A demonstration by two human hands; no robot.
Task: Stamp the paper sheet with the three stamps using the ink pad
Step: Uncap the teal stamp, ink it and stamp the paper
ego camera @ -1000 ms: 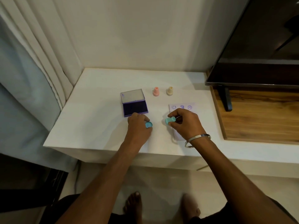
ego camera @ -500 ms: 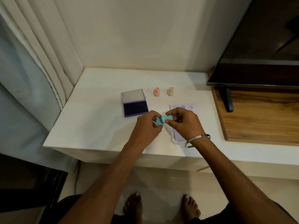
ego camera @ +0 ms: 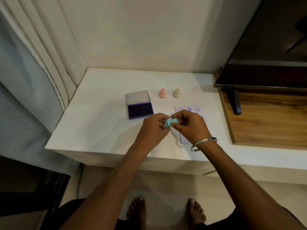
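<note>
- My right hand [ego camera: 189,126] pinches the body of the teal stamp [ego camera: 172,122] between thumb and fingertips, holding it on its side above the table [ego camera: 99,127] so its face end points toward my other hand.
- My left hand [ego camera: 153,128] closes its fingertips on that face end. Whether it is holding a cap there I cannot tell, since the fingers hide it.
- I judge the stamp is held sideways and lifted so that the two hands can work against each other on it.
- The paper sheet [ego camera: 192,110] lies just under and beyond my right hand, with purple prints along its far edge.
- The ink pad [ego camera: 140,110] lies open just beyond my left hand, lid tipped back, close enough to reach.
- The pink stamp [ego camera: 162,93] and the cream stamp [ego camera: 176,93] stand upright side by side beyond the pad and sheet, out of the way.
</note>
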